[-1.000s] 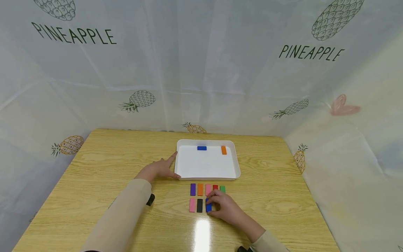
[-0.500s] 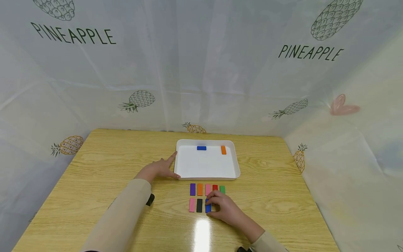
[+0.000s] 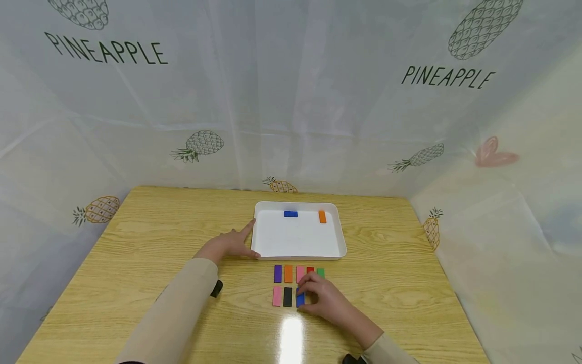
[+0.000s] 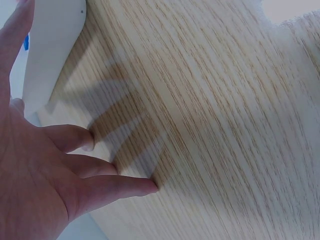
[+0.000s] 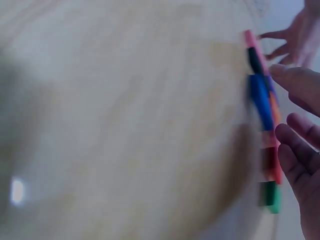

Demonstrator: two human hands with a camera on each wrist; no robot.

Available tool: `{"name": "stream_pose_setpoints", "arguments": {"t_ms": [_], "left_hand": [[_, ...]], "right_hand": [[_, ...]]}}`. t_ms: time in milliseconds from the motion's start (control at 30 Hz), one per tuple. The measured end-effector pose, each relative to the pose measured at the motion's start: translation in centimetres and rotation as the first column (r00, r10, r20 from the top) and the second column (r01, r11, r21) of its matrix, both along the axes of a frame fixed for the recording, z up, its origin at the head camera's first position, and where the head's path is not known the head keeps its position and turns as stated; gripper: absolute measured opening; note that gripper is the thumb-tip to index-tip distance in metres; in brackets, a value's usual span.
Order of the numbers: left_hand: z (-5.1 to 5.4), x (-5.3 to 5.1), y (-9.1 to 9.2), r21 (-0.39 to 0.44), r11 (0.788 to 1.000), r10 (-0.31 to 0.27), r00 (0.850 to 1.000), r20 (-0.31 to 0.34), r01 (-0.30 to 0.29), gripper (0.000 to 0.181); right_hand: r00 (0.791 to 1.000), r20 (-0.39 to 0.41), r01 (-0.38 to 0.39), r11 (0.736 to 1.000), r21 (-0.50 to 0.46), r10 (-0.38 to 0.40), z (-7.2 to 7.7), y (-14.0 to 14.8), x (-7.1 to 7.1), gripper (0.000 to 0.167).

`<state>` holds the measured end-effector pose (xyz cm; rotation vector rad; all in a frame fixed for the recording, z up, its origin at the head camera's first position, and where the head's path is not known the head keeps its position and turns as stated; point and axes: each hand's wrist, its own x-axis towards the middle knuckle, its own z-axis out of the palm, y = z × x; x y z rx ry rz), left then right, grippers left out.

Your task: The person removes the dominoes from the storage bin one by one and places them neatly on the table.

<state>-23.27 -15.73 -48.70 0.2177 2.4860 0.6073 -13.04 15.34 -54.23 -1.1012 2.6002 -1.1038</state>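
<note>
My right hand [image 3: 323, 299] is over a flat blue block [image 3: 300, 299] shaped like a plain domino, thumb and fingertips curled at its two ends. That blue block [image 5: 261, 102] looks blurred in the right wrist view. To its left lie a black block [image 3: 288, 297] and a pink block [image 3: 277, 296]. Behind them a row holds purple [image 3: 278, 274], orange, pink, red and green blocks, the red and green partly covered by my fingers. My left hand [image 3: 229, 243] spreads its fingers against the left side of a white tray [image 3: 298, 259].
Inside the tray a blue block [image 3: 291, 214] lies along the back wall and an orange block [image 3: 322, 217] stands lengthwise at the right. The wooden table [image 3: 386, 273] meets a pineapple-print curtain [image 3: 291, 101] at its back. Light glares near the front.
Both hands stay in nearly the same place. The blue block under my right hand has shifted very slightly towards me.
</note>
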Motion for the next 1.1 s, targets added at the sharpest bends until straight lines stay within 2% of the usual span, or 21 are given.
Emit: {"name": "stream_pose_setpoints", "arguments": {"t_ms": [233, 400, 500, 633, 867, 1100], "left_hand": [[-0.1, 0.0, -0.2, 0.000, 1.000, -0.003, 1.000, -0.001, 0.003, 0.113], [-0.1, 0.0, -0.2, 0.012, 1.000, 0.001, 1.000, 0.002, -0.001, 0.112], [-0.2, 0.0, -0.2, 0.014, 1.000, 0.000, 1.000, 0.001, 0.000, 0.113], [-0.1, 0.0, -0.2, 0.015, 1.000, -0.001, 1.000, -0.001, 0.001, 0.114], [0.2, 0.1, -0.1, 0.031, 0.999, 0.006, 1.000, 0.004, -0.006, 0.113], [0.5, 0.3, 0.1, 0.022, 1.000, 0.006, 1.000, -0.003, -0.006, 0.112]], "right_hand": [[0.999, 0.034, 0.034, 0.999, -0.008, -0.034, 2.8, 0.0, -1.3, 0.022], [0.997, -0.019, 0.077, 0.997, -0.004, -0.078, 4.3, 0.3, -2.8, 0.024], [0.996, -0.048, 0.078, 0.996, -0.042, -0.080, 4.9, 0.5, -3.9, 0.025], [0.993, -0.049, 0.108, 0.991, -0.079, -0.112, 5.5, 0.9, -5.4, 0.026], [0.978, 0.028, 0.209, 0.976, -0.057, -0.208, 6.0, 1.8, -8.3, 0.026], [0.972, 0.086, 0.224, 0.974, -0.035, -0.221, 6.2, 2.5, -10.8, 0.032]]}}
